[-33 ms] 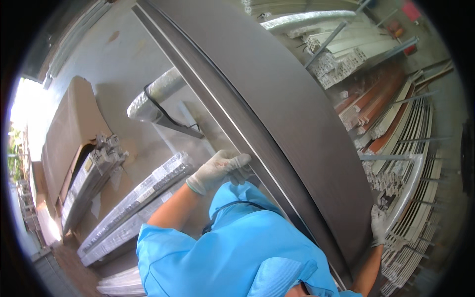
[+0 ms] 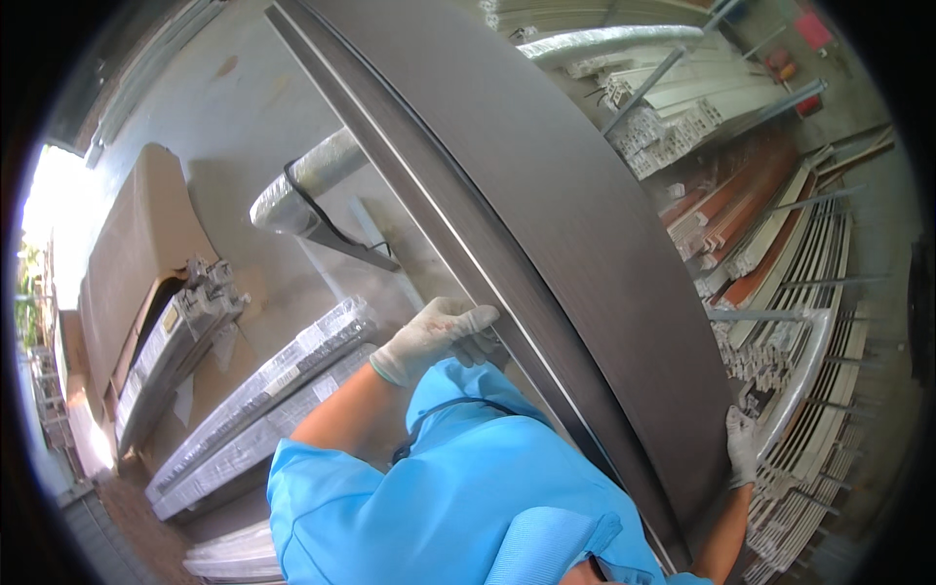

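A long, wide dark grey panel (image 2: 575, 224) runs diagonally from the top centre down to the lower right, with a pale metal strip along its left edge. My left hand (image 2: 434, 336), in a white glove, grips that left edge, fingers curled over it. My right hand (image 2: 741, 444), also in a white glove, holds the panel's right edge low down. Both of my bare forearms come out of blue short sleeves (image 2: 439, 487) at the bottom of the view.
Plastic-wrapped bundles of long profiles (image 2: 263, 400) lie on the concrete floor at left, beside a brown cardboard sheet (image 2: 136, 253). A wrapped roll (image 2: 302, 190) lies further back. Racks of white and orange profiles (image 2: 780, 253) fill the right side.
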Motion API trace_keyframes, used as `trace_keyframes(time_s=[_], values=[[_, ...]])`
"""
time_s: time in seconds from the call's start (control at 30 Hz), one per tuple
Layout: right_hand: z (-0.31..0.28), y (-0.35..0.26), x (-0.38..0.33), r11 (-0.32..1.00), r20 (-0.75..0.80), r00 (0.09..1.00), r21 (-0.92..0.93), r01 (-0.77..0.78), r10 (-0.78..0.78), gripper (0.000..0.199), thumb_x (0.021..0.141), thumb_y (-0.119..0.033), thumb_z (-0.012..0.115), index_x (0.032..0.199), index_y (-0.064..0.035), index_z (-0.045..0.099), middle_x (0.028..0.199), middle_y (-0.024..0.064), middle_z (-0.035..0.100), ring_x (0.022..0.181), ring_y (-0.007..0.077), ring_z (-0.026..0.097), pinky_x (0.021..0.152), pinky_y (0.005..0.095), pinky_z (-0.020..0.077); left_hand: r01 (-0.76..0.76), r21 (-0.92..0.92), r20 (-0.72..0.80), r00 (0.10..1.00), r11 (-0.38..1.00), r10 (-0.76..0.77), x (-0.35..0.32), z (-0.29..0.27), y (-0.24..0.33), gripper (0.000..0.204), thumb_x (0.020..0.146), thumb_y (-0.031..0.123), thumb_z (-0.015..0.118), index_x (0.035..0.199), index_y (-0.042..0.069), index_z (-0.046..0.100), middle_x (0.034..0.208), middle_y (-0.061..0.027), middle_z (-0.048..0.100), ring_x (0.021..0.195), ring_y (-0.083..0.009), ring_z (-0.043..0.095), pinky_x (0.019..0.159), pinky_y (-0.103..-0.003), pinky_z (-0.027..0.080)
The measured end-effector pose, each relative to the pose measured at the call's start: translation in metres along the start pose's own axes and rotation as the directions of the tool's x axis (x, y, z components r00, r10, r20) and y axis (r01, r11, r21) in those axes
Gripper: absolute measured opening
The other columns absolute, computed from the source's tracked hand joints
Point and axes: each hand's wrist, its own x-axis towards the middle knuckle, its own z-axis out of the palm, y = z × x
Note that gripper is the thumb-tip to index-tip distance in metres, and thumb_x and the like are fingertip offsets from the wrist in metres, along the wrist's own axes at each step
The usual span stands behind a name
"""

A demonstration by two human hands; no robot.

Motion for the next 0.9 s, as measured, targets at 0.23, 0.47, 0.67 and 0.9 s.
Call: trace_keyframes(time_s=[0.23,0.47,0.67,0.9], values=[[-0.078,-0.045,-0.084,0.996,-0.089,0.993,0.027,0.084,-0.081,0.055,0.088,-0.045,0.073,0.105,0.0066,0.068,0.091,0.0168,0.067,0.09,0.029,0.064,0.086,0.0384,0.0492,-0.107,-0.426,0.145,0.972,0.899,0.184,0.0,0.052,-0.02,0.069,0.1,0.056,0.054,0.145,0.005,0.042,0.122,-0.0173,0.063,0.091,-0.0286,0.073,0.074,-0.037,0.064],[-0.085,-0.106,-0.187,0.955,-0.213,0.958,-0.267,0.13,-0.19,0.086,0.077,-0.077,0.069,0.106,0.0033,0.06,0.094,0.0165,0.058,0.09,0.0333,0.057,0.085,0.0469,0.0432,-0.235,-0.313,0.04,0.965,0.92,0.26,-0.001,0.06,-0.032,0.09,0.09,0.073,0.056,0.149,0.009,0.036,0.117,-0.0177,0.062,0.083,-0.0286,0.071,0.069,-0.038,0.059],[-0.062,-0.125,-0.226,0.881,-0.323,0.845,-0.358,0.309,-0.427,0.089,0.057,-0.075,0.083,0.097,0.0017,0.062,0.08,0.0112,0.057,0.071,0.0312,0.058,0.065,0.044,0.0465,-0.29,-0.319,0.048,0.946,0.902,0.321,0.011,0.053,-0.05,0.082,0.09,0.072,0.059,0.141,0.01,0.044,0.116,-0.0141,0.061,0.084,-0.026,0.068,0.072,-0.037,0.057],[-0.062,-0.12,-0.226,0.926,-0.353,0.863,-0.246,0.286,-0.361,0.042,0.072,-0.019,0.085,0.104,0.0007,0.065,0.085,0.0151,0.065,0.078,0.0314,0.065,0.076,0.0402,0.0498,-0.337,-0.307,-0.311,0.919,0.89,0.241,-0.006,0.069,-0.043,0.045,0.094,0.053,0.07,0.102,0.011,0.054,0.08,-0.0045,0.057,0.072,-0.018,0.063,0.061,-0.029,0.051]])
